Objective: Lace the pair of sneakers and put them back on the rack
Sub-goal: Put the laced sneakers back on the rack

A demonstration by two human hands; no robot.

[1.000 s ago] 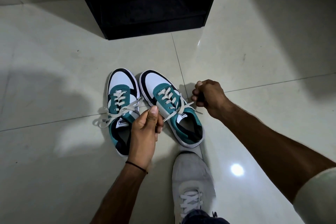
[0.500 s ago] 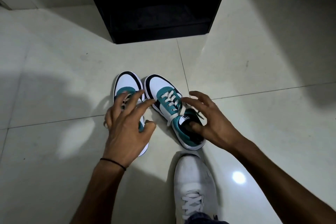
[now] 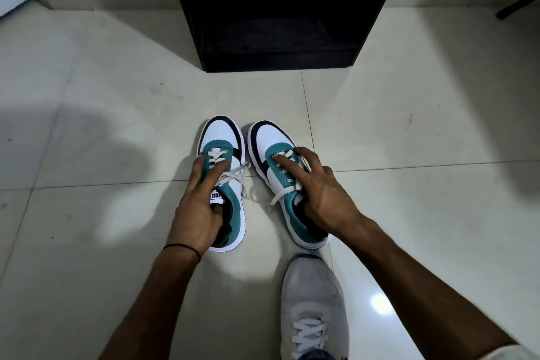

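Left hand (image 3: 196,210) gripping left sneaker (image 3: 223,155), right hand (image 3: 323,194) gripping right sneaker (image 3: 273,140), both on floor (image 3: 117,126)

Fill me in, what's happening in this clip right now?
A person is crouched over a pair of teal-and-white sneakers on the tiled floor. The left hand grips the left sneaker, thumb inside its opening; the right hand grips the right sneaker the same way. Both look laced, with lace ends loose. The black rack stands just ahead, apparently next.
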